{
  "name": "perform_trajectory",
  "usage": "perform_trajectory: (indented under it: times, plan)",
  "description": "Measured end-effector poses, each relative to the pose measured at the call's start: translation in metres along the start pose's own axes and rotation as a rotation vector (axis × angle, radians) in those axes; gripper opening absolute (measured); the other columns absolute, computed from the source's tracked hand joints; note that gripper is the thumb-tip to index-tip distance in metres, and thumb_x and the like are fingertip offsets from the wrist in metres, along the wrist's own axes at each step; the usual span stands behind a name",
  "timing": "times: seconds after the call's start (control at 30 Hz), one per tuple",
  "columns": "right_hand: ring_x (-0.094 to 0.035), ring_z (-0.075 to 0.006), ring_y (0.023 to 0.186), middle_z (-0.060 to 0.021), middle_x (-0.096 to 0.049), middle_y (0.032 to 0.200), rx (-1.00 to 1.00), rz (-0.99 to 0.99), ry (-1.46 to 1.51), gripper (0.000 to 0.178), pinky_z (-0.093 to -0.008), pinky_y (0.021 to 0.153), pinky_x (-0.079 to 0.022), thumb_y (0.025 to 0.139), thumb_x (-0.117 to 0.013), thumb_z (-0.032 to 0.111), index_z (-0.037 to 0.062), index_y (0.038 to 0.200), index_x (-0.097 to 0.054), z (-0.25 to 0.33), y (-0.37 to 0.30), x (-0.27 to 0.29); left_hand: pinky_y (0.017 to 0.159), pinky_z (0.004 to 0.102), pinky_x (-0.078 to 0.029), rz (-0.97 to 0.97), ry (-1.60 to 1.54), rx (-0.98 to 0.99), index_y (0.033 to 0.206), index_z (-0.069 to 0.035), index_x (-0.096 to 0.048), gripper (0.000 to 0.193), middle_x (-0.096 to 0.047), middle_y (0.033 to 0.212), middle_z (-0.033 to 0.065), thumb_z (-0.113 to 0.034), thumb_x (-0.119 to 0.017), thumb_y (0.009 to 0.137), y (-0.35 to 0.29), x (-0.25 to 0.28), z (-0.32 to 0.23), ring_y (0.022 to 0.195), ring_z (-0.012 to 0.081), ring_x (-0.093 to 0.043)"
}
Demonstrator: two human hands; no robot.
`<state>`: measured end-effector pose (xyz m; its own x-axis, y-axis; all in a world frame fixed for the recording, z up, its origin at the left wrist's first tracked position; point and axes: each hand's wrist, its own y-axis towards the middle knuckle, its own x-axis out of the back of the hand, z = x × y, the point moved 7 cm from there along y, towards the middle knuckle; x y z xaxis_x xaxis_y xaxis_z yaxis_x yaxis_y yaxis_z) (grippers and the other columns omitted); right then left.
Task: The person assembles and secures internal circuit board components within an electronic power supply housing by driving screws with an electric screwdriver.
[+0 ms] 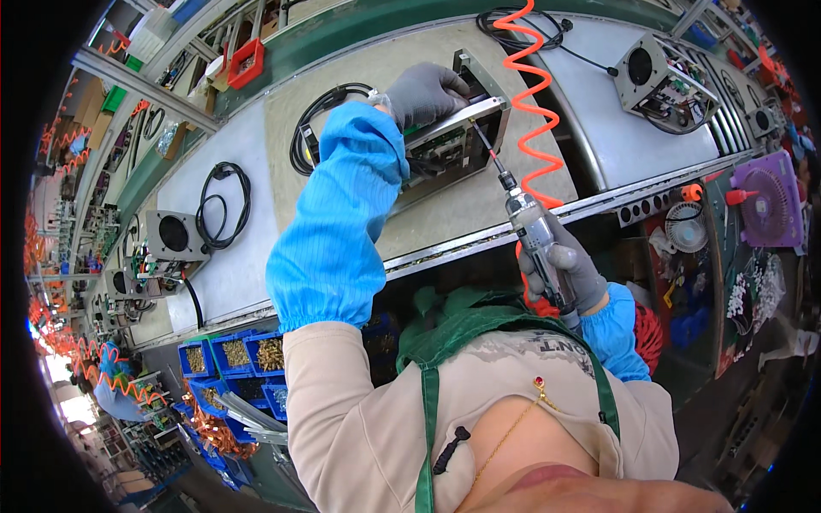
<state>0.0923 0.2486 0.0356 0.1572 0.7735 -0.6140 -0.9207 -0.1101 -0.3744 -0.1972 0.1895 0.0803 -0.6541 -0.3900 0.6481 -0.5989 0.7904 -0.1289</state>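
My right hand (575, 269), in a grey glove, is wrapped round a grey pneumatic screwdriver (532, 229). The screwdriver's thin bit slants up and left, its tip at the front rim of an open metal chassis (453, 158). That chassis lies on the bench and has dark parts inside. From the far side my left hand (425, 96), also gloved in grey, bends its fingers over the chassis near the bit; the fingertips are partly hidden. An orange coiled air hose (536, 111) hangs just right of the chassis. A coiled black cable (301, 141) lies at the chassis's left.
On the left bench stands another unit with a fan (175, 237), beside a black cable (225, 205). At the right is a further fan unit (663, 81). Blue bins (233, 352) of small hardware sit below the bench edge. A red bin (246, 64) is at the back.
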Motion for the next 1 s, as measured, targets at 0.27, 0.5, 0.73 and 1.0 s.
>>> perform_trajectory:
  times: [0.27, 0.5, 0.73, 1.0]
  plan:
    - [-0.060, -0.0150, 0.056, -0.0098, -0.056, 0.081, 0.018, -0.048, -0.017, 0.091, -0.0314, 0.050, -0.055, 0.072, -0.067, 0.034, 0.0166, 0.148, -0.020, 0.004, -0.007, -0.007, 0.087, 0.0291, -0.049, 0.119, 0.006, -0.081, 0.116, 0.000, -0.064, 0.042, -0.068, 0.106, 0.0121, -0.011, -0.070, 0.076, -0.009, -0.004, -0.007, 0.092, 0.0170, -0.064]
    - [-0.060, -0.0154, 0.057, -0.0112, -0.056, 0.084, 0.021, -0.059, -0.042, 0.091, -0.0308, 0.051, -0.055, 0.074, -0.065, 0.033, 0.0212, 0.150, -0.017, 0.002, -0.007, -0.006, 0.086, 0.0304, -0.050, 0.033, 0.289, -0.184, 0.119, -0.003, -0.062, 0.047, -0.070, 0.104, 0.0132, -0.007, -0.066, 0.072, -0.028, -0.008, -0.033, 0.089, 0.0203, -0.067]
    - [-0.060, -0.0155, 0.058, -0.0110, -0.056, 0.087, 0.138, 0.039, 0.101, 0.094, -0.0309, 0.052, -0.055, 0.074, -0.066, 0.031, 0.0273, 0.151, -0.012, 0.002, -0.007, -0.012, 0.085, 0.0312, -0.052, 0.043, 0.338, -0.131, 0.115, -0.004, -0.064, 0.045, -0.069, 0.105, 0.0141, -0.005, -0.064, 0.070, -0.030, -0.011, -0.036, 0.091, 0.0222, -0.068]
    - [-0.062, -0.0157, 0.057, -0.0117, -0.058, 0.088, 0.091, -0.003, 0.004, 0.095, -0.0310, 0.050, -0.057, 0.075, -0.069, 0.030, 0.0271, 0.151, -0.012, 0.001, -0.005, -0.010, 0.089, 0.0304, -0.050, 0.009, 0.205, -0.128, 0.117, -0.002, -0.063, 0.044, -0.069, 0.107, 0.0143, -0.005, -0.064, 0.072, -0.030, -0.012, -0.026, 0.095, 0.0221, -0.067]
